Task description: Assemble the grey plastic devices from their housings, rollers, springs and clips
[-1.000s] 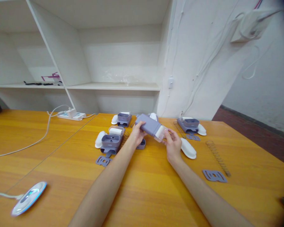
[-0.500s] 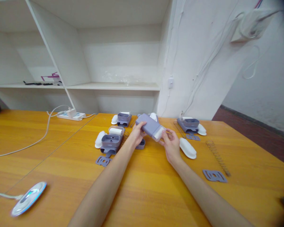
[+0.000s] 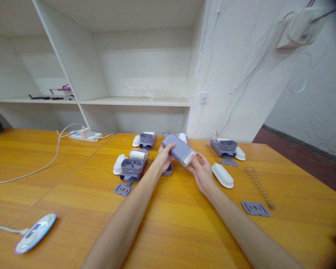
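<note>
Both forearms reach forward over the table [image 3: 173,231], angled inward. Left hand [image 3: 162,158]: thumb on top of the purple rectangular case [image 3: 178,148], fingers clamped on its left end, case held slanted above the table. Right hand [image 3: 203,173]: fingers curled, thumb and fingertips pinching the case's whitish end [image 3: 188,158]; exact contact underneath looks hidden. White oval shell [image 3: 223,176] lies just right of that hand.
</note>
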The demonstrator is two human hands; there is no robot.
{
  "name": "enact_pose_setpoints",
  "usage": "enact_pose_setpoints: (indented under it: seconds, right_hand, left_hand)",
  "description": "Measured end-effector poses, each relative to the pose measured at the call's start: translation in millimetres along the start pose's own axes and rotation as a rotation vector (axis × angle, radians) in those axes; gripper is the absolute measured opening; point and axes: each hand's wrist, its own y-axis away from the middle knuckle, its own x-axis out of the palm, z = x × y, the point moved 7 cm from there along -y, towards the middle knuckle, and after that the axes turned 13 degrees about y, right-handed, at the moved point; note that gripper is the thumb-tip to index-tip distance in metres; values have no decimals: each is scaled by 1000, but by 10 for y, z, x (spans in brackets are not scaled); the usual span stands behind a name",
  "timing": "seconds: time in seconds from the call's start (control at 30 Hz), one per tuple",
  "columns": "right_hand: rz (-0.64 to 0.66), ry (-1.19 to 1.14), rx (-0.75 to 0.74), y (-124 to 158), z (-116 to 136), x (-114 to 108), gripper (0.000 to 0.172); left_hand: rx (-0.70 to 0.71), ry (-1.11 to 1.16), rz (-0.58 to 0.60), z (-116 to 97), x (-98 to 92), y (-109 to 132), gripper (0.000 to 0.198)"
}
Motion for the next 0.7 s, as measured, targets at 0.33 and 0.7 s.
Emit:
enact_pose_setpoints:
  seconds: [0.33, 0.7]
  right_hand:
    - [270, 131, 91, 186, -78, 312, 74]
    - [16, 316, -149, 71, 88, 72, 54]
  left_hand:
    - [-95, -250, 36, 80, 70, 82, 49]
    - [69, -741, 304, 87, 512, 152, 48]
